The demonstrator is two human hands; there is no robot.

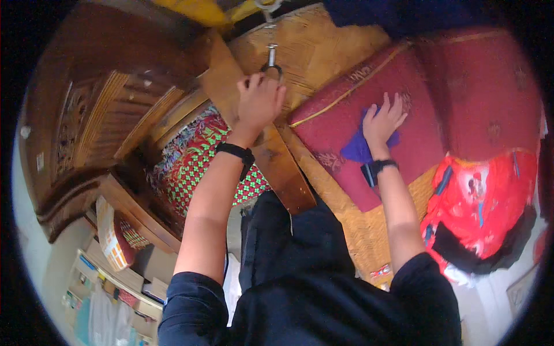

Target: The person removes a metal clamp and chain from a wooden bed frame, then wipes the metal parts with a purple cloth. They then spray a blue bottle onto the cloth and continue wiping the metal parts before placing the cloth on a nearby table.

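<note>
My left hand (261, 101) is at the upper middle with its fingers bent, beside a dark ring on a metal hanging fitting (271, 55) and over a long wooden board (281, 168). Whether it grips either one cannot be made out. My right hand (384, 120) rests palm down, fingers spread, over a purple cloth (357, 147) on a red patterned mattress (420, 142) with yellow piping. The cloth shows on both sides of the hand and wrist. Both wrists wear black bands.
A woven mat (337, 199) lies under the mattress. Carved dark wooden furniture (104, 112) stands at the left, beside a red and green patterned fabric (194, 173). A bright red printed item (480, 203) lies at the right. Shelves (138, 302) are at the lower left.
</note>
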